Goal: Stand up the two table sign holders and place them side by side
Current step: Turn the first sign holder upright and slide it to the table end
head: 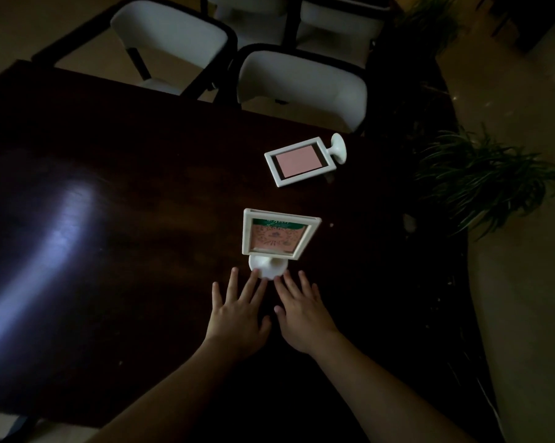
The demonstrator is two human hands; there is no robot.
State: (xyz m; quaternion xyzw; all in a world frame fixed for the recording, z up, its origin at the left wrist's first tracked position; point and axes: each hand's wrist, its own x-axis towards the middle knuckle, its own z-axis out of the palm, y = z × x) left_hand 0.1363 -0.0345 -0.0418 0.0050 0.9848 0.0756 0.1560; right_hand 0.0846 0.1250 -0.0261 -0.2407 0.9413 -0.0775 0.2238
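2 holders: near one (pixel 277 236) upright | far one (pixel 301 161) flat | hands open

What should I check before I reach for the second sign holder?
1. Near sign holder upright on its base: ok.
2. Left hand off it: not ok, fingertips touch the base.
3. Right hand free: ok, open and holding nothing.
4. Far sign holder standing: not ok, it lies flat.
5. Table space beside the near one: ok.
6. Near holder steady once released: cannot tell.
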